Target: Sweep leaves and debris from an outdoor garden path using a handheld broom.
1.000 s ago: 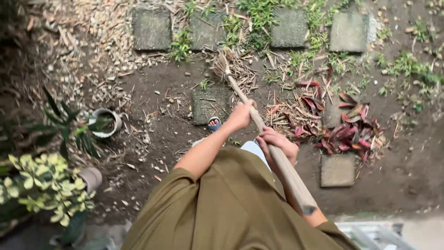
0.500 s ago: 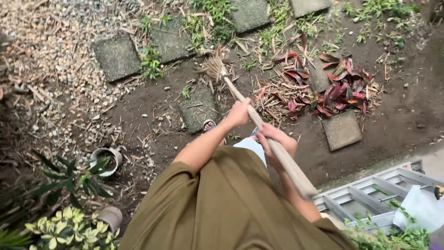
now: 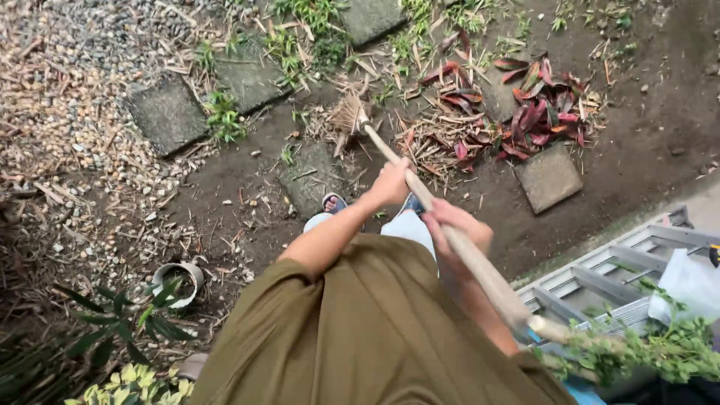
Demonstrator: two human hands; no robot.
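Note:
Both my hands grip a long wooden broom handle (image 3: 480, 266) that slants from lower right up to the left. My left hand (image 3: 390, 184) holds it farther down the shaft, my right hand (image 3: 454, 225) closer to me. The straw broom head (image 3: 349, 116) rests on bare soil beside a square stepping stone (image 3: 311, 176). A pile of red and brown fallen leaves (image 3: 517, 112) with dry twigs lies to the right of the broom head. My olive shirt (image 3: 360, 330) fills the lower middle, and a sandalled foot (image 3: 334, 202) shows below my left hand.
Square paving stones (image 3: 169, 112) sit among gravel and weeds at upper left. Another stone (image 3: 549, 176) lies right of the leaves. A small pot (image 3: 178, 279) and leafy plants stand at lower left. A metal ladder (image 3: 600, 281), a white bag (image 3: 690, 285) and green sprigs lie at lower right.
The view has swung left and tilted; the broom head has drawn slightly nearer the leaf pile. Both hands keep their grip on the handle. More of the ladder shows.

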